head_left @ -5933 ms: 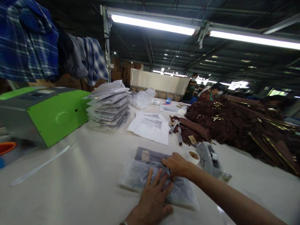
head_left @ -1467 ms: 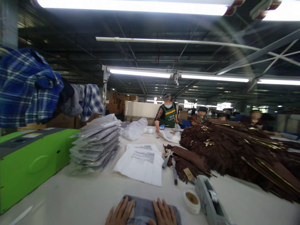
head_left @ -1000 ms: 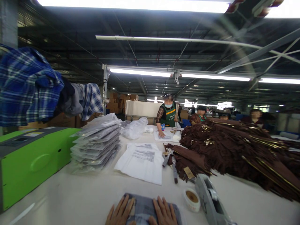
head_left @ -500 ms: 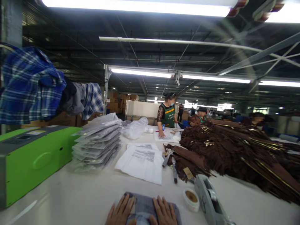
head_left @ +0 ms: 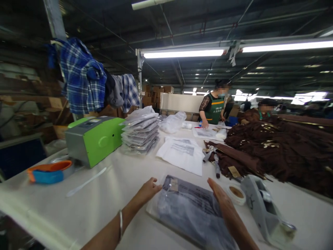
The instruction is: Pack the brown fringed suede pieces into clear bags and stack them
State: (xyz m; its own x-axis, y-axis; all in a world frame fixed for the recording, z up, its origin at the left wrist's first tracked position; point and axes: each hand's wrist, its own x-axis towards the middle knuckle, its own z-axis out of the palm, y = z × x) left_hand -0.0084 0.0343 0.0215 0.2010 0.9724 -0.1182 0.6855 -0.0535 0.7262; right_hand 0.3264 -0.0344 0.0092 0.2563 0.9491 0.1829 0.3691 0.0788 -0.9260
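A dark grey folded garment (head_left: 187,201) with a tan tag lies flat in a clear plastic bag (head_left: 179,227) on the table in front of me. My left hand (head_left: 148,190) is at the bag's upper left corner, its fingers closed on the plastic edge. A bangle circles that wrist. Along the bag's right side is my right hand (head_left: 220,196), seen edge-on with its fingers straight and nothing in them. Just to its right sit a roll of tape (head_left: 237,193) and a grey tape dispenser (head_left: 265,205).
A stack of bagged garments (head_left: 140,133) stands beside a green machine (head_left: 102,140). Printed white bags (head_left: 180,154) lie ahead. Brown garments (head_left: 283,149) are heaped at right. An orange-and-blue tape dispenser (head_left: 50,172) rests at left. A co-worker (head_left: 214,107) stands across the table.
My view has tilted down and turned left. Both hands, flat on the garment before, now sit at the bag's two sides, the left one curled at its corner.
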